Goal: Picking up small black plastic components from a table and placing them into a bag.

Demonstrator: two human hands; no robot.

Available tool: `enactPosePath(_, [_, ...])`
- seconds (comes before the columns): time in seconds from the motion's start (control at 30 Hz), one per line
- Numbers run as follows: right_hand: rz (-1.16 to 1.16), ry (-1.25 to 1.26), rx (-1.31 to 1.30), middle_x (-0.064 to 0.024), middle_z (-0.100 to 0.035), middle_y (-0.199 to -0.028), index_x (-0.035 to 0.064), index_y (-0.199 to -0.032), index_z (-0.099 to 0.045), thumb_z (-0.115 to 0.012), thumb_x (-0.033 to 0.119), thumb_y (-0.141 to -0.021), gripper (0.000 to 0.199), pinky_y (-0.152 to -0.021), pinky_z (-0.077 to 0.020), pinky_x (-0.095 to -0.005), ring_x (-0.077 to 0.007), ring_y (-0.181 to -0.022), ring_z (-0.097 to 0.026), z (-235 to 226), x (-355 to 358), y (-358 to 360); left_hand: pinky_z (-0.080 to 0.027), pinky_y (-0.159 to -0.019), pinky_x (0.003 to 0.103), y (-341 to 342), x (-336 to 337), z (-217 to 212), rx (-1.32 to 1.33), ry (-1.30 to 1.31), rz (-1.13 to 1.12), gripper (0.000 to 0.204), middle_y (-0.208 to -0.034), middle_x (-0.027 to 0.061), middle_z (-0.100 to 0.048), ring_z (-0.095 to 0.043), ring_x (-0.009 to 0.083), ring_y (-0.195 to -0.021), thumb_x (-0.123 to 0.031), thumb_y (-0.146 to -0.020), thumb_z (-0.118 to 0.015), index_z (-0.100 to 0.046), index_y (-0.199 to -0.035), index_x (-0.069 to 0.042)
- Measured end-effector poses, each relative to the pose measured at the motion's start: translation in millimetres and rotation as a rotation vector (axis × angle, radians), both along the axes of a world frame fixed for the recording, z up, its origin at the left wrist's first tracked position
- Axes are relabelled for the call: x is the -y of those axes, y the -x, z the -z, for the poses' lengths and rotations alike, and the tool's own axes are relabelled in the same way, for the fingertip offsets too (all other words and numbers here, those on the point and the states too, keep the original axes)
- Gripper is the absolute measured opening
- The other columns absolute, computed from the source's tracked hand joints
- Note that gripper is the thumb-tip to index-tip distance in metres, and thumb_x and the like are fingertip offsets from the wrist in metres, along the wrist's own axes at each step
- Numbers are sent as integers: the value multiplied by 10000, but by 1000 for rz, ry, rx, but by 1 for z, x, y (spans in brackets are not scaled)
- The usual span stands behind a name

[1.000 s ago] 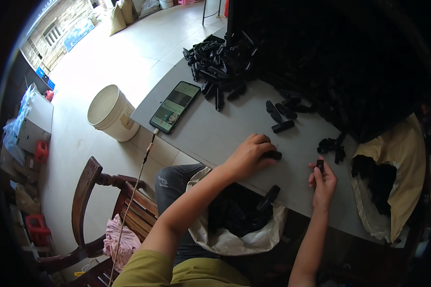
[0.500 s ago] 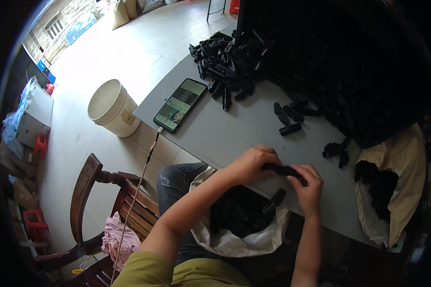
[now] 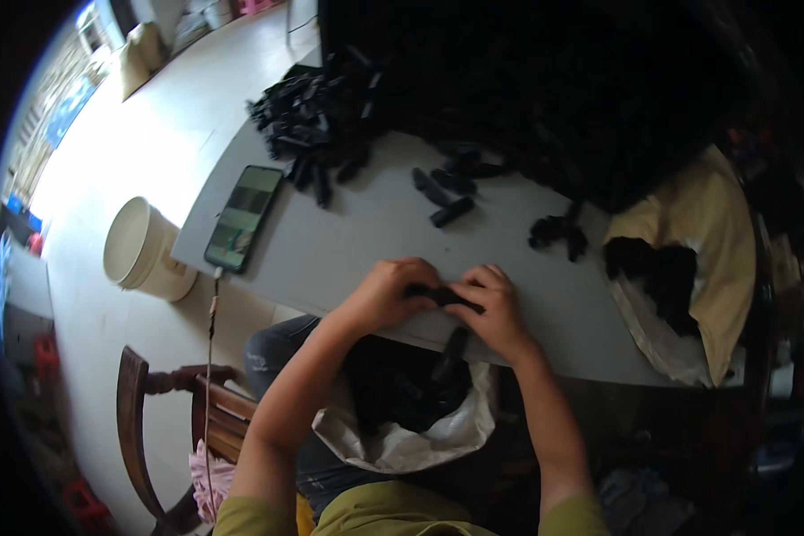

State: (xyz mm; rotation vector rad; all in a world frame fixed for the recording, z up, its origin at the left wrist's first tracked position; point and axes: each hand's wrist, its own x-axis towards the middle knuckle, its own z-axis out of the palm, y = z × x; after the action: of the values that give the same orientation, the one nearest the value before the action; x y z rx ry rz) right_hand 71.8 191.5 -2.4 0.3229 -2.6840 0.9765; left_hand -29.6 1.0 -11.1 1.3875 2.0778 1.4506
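Note:
Both hands meet over the near edge of the grey table [image 3: 330, 241], closed around one slim, elongated black part [image 3: 433, 295]. My left hand [image 3: 389, 295] grips its left end, and my right hand [image 3: 496, 313] pinches it farther right. Fingers cover much of the part, so its details are hidden. Just below, a white woven sack [image 3: 389, 454] lies open in my lap with several black parts inside. One black piece [image 3: 451, 353] slants up at the sack's mouth, under my right hand. Ahead on the tabletop lie a few loose black pieces [image 3: 453, 212].
A heap of black parts [image 3: 308, 121] borders a large dark container [image 3: 545, 98]. At left are a phone [image 3: 244, 219] on a cable, a white bucket [image 3: 138, 250] and a wooden chair [image 3: 134, 420]. A tan sack [image 3: 728, 259] with black contents stands at right.
The view has shifted, so the table's things appear farther left. My hands have come closer together on the black part, and my right hand now covers more of it.

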Motion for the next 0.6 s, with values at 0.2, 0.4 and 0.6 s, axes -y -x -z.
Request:
enactPosePath(0.2, [492,113,28,-123,-570,-1040,12,-1099,-642,-616,60,-855,250,-775,-469,-354,-280,-918,-577,-7,-55,-13,-502,-807,366,-7,0,-15,-22,-1,10,218,-970,117,-640,-624,301,-893,-66,-751,-716,-660,-954,-13])
enactPosePath(0.4, [509,-159,-95,-120,-554,-1046,9,-1046,-628,-604,-13,-836,213,-746,-496,-360,-302,-867,-590,13,-89,2,-500,-773,382,16,-58,-20,-118,32,-464,199,-941,132,-604,-606,303,-875,-88,-780,-687,-657,-962,-12])
enactPosePath(0.6, [531,-54,-147,-92,-557,-1044,8,-999,-604,-658,-7,-809,197,-719,-497,-281,-184,-867,-599,22,-90,-5,-493,-774,387,17,-68,-7,-206,101,-460,165,-922,134,-596,-593,329,-885,-59,-746,-688,-656,-902,-18])
